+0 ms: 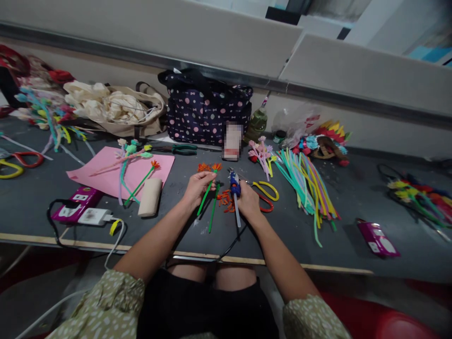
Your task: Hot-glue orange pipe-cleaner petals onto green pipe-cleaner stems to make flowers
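Pinched in my left hand [200, 187] is a pipe-cleaner flower [206, 197] with a green stem and an orange head at its top. My right hand [248, 202] grips a blue hot glue gun [234, 184], a pale glue stick poking out of its rear toward me. The gun's nozzle sits to the right of the flower head, apart from it. Between my hands lie a second green stem [213, 209] and a pile of orange pipe-cleaner pieces [224, 200]. Scissors with yellow and red handles [267, 193] rest just beyond my right hand, partly hidden by it.
Left stand a beige roll [150, 197], pink paper [106, 172] with pipe-cleaner flowers, and a purple power strip [79, 203] with cables. Right lies a bundle of coloured pipe cleaners [309, 186] and another purple box [377, 238]. A dotted bag [208, 110] stands behind, near pliers [183, 149].
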The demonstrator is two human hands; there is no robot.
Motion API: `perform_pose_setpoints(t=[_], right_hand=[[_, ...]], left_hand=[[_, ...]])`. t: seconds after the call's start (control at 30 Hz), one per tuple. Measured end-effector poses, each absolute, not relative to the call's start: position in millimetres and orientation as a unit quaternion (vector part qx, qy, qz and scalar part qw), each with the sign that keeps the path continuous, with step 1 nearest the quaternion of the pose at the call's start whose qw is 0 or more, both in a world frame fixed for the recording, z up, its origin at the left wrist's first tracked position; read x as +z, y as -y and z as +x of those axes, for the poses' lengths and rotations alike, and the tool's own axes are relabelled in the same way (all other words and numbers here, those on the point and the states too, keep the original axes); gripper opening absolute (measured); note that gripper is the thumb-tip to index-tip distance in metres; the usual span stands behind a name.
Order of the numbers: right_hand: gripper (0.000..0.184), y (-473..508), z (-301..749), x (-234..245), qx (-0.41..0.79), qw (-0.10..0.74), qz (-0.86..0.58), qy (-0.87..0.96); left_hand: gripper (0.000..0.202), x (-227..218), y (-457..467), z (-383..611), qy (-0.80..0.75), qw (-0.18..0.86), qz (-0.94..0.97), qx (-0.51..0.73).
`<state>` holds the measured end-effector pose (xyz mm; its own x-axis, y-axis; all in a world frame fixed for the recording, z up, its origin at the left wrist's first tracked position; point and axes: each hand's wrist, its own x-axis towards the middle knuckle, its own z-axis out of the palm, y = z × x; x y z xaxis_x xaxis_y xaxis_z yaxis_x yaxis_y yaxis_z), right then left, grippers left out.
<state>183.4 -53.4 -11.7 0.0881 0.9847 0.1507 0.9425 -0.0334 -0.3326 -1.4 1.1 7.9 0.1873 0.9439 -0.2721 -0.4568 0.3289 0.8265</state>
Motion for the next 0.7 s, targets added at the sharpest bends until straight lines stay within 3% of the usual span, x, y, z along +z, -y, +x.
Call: perform_pose_setpoints(t=[0.13, 0.3, 0.37, 0.53, 0.7], right_hand=[[0.019, 56, 186, -8, 0.108, 0.245, -0.719, 0.641], [0.022, 57, 190, -6, 0.225, 0.468, -0.634, 0.573], [0.025, 57, 189, -4, 0.287, 0.521, -0.606, 0.528], [0.035, 60, 182, 6, 0.383, 0.558, -0.575, 0.46], [0.034, 64, 178, 14, 0.398, 0.538, -0.577, 0.468]], left_hand=[[0.036, 9, 0, -1, -0.405, 0.704, 0.311, 0.495], [0.035, 8, 1, 1, -0.406, 0.7, 0.322, 0.491], [0.034, 7, 1, 1, -0.407, 0.701, 0.331, 0.483], [0.032, 4, 3, 1, -0.381, 0.724, 0.349, 0.457], [0.032, 7, 8, 3, -0.325, 0.774, 0.343, 0.422]])
